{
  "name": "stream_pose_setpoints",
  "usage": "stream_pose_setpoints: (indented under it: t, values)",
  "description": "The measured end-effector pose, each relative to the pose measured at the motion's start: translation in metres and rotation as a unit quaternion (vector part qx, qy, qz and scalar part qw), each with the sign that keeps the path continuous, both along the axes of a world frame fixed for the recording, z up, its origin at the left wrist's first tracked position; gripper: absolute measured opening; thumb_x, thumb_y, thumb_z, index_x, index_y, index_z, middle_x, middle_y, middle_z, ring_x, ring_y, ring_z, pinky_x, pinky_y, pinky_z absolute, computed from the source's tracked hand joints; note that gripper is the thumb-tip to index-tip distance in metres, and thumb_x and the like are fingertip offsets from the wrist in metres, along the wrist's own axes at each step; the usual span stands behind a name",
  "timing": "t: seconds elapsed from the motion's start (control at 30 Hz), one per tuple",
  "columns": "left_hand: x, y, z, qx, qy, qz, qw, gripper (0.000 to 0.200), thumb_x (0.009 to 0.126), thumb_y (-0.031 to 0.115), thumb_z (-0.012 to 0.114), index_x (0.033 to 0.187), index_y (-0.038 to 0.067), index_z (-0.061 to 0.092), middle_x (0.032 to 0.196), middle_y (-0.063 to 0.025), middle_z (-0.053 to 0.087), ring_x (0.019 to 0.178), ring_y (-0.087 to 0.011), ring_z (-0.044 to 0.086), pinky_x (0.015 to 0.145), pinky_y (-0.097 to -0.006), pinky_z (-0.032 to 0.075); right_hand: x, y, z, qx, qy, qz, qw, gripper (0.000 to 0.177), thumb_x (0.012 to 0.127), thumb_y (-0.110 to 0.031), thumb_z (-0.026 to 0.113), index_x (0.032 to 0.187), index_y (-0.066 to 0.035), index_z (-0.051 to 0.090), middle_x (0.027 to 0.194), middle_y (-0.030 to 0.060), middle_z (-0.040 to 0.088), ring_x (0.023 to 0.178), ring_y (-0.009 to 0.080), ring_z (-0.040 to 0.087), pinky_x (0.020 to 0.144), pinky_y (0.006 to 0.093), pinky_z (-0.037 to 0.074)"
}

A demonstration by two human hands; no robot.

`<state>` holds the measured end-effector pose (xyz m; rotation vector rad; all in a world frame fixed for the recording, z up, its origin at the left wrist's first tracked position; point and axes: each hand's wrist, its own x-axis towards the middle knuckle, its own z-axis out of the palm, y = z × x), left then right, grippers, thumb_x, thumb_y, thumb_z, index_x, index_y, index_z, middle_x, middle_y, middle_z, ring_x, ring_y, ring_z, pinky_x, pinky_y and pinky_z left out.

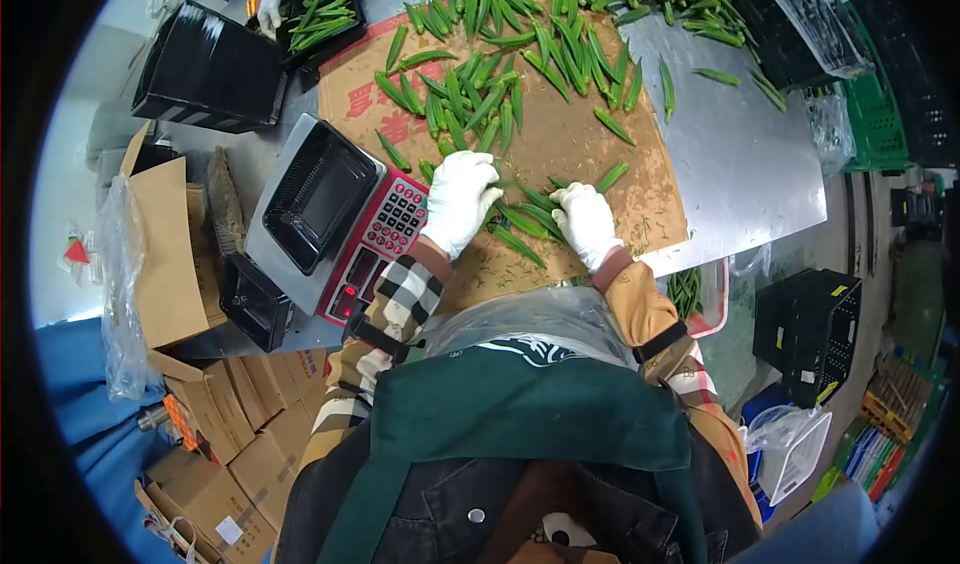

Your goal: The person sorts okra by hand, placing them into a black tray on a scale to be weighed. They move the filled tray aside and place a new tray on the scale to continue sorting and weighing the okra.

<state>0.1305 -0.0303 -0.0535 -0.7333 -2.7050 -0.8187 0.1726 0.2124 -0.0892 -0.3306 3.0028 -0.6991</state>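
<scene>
In a white glove, my left hand (462,202) is held over the cardboard with its fingers bent and its thumb apart from them. Its thumb is beside a small group of okra pods (528,222) between my hands; nothing shows in its grasp. My right hand (588,222), also gloved, has its fingers closed on the right ends of okra pods in that group. The fingertips are partly hidden. A larger spread of okra (470,99) lies beyond my hands on the cardboard sheet (640,204).
Left of my hands, a black tray (322,199) rests on a red scale (385,226). Another black tray (258,299) is beside it. A co-worker's gloved hand (270,6) is near a tray of okra (325,14). Black crates (808,329) stand at right.
</scene>
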Motion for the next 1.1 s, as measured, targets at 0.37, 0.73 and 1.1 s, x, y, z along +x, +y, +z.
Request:
stream_pose_setpoints:
  t: [0.37, 0.73, 1.1]
  values:
    - [0.037, 0.024, -0.013, -0.113, -0.111, -0.037, 0.987, 0.022, 0.079, 0.011, 0.073, 0.099, 0.01, 0.064, 0.095, -0.0117, 0.062, 0.093, -0.0327, 0.061, 0.079, -0.0431, 0.049, 0.029, -0.018, -0.006, 0.0, -0.015, -0.031, 0.999, 0.038, 0.081, -0.021, 0.073, 0.114, -0.005, 0.065, 0.101, 0.0129, 0.064, 0.098, 0.032, 0.062, 0.084, 0.0441, 0.051]
    - [0.015, 0.029, 0.019, -0.099, -0.109, -0.055, 0.988, 0.022, 0.084, 0.024, 0.071, 0.1, 0.01, 0.065, 0.095, -0.0126, 0.057, 0.095, -0.0339, 0.057, 0.081, -0.0441, 0.047, 0.003, 0.064, 0.033, -0.033, 0.061, -0.123, 0.99, 0.037, 0.081, -0.015, 0.074, 0.115, -0.006, 0.063, 0.107, 0.0135, 0.064, 0.1, 0.0347, 0.063, 0.086, 0.0433, 0.052]
    - [0.069, 0.025, -0.012, -0.166, -0.135, -0.178, 0.96, 0.018, 0.08, 0.016, 0.067, 0.096, 0.009, 0.061, 0.099, -0.0111, 0.061, 0.097, -0.0312, 0.059, 0.078, -0.0436, 0.049, -0.023, 0.07, 0.001, 0.186, 0.03, -0.082, 0.979, 0.032, 0.078, -0.023, 0.077, 0.106, -0.01, 0.068, 0.102, 0.0116, 0.067, 0.098, 0.031, 0.061, 0.082, 0.0455, 0.047]
